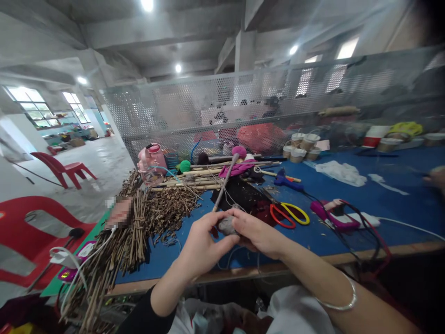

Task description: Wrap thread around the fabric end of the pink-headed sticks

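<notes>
A small grey ball (227, 226), which looks like wound yarn, sits between my two hands just above the table's front edge. My left hand (203, 239) curves around its left side with the thumb below. From the right, my right hand (255, 232) closes over it, its lower fingers partly hidden. Loose grey yarn trails around the hands. Just beyond them a stick (225, 183) with a pale, wrapped-looking upper end slants away, its near end by my left fingers. Scissors (288, 215) with red and yellow handles lie right of my right hand.
Bundled twigs (139, 227) and dried plant bits (170, 208) cover the left side. A pink jug (153, 162), green ball (185, 166) and magenta pompom (239, 151) stand behind. At right are a blue glue gun (288, 181), purple power strip (333, 218), white fluff (339, 172) and cups (302, 144).
</notes>
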`<control>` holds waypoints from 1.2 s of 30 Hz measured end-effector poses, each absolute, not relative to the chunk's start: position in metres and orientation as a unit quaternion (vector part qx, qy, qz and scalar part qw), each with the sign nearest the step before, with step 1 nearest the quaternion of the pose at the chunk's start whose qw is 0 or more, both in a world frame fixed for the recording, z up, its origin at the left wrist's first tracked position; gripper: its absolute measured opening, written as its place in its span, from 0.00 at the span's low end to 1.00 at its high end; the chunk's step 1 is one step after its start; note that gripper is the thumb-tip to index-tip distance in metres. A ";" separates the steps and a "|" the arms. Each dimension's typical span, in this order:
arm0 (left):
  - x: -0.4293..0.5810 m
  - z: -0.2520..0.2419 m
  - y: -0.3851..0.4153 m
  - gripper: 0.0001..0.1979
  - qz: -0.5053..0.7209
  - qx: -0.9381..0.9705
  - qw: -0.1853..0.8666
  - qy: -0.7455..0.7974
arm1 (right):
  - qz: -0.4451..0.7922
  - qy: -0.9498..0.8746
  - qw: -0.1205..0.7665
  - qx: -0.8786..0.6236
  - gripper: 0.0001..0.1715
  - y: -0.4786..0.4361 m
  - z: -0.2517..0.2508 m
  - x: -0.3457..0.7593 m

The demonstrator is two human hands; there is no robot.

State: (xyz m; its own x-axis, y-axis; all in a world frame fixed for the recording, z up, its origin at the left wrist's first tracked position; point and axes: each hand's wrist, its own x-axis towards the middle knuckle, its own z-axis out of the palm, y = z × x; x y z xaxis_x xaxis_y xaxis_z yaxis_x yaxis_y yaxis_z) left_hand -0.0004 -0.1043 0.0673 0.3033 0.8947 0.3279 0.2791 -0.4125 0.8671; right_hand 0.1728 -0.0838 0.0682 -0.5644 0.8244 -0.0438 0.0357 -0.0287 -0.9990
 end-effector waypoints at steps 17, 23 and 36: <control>-0.015 0.044 -0.100 0.23 0.468 0.503 0.657 0.310 | 0.433 -0.708 0.411 -0.376 0.21 -0.084 0.086 0.201; -0.008 0.040 -0.098 0.25 0.564 0.448 0.624 0.304 | 0.383 -0.719 0.385 -0.433 0.19 -0.067 0.039 0.174; 0.009 0.029 -0.099 0.20 0.500 0.540 0.576 0.355 | 0.293 -0.762 0.401 -0.415 0.15 -0.078 0.054 0.179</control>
State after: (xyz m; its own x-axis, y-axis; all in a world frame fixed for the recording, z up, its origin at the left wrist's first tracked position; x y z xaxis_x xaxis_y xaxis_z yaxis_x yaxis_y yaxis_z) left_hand 0.0089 -0.0987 0.0295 0.2466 0.9602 0.1313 -0.1922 -0.0844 0.9777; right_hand 0.1786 -0.0779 0.0536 -0.3333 0.8683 0.3675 0.3980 0.4829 -0.7800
